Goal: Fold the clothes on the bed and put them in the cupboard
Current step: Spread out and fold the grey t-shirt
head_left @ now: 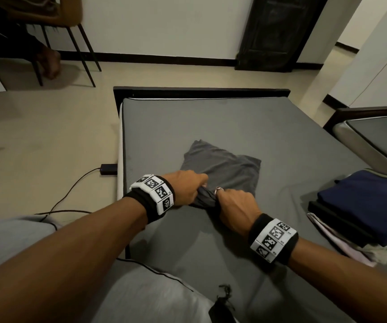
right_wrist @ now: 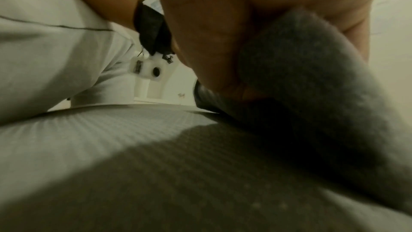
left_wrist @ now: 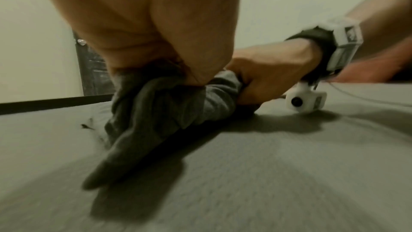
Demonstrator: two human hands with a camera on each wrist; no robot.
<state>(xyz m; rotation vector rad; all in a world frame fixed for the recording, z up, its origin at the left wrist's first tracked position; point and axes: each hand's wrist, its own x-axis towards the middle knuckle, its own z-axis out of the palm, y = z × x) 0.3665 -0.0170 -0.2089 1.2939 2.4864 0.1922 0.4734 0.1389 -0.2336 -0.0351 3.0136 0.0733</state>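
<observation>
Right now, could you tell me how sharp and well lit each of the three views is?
Head view: sharp and evenly lit, straight lines bowed by the wide lens; both hands, left hand and right hand, grip the grey garment. Left wrist view: motion-blurred toward the edges, hard shadow on the mattress. Right wrist view: dim, soft, the cloth too close to focus.

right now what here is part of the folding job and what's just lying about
Part of the job:
grey garment, gripped by left hand and right hand
folded clothes stack
bed

Just lying about:
chair
black adapter and cable on the floor
</observation>
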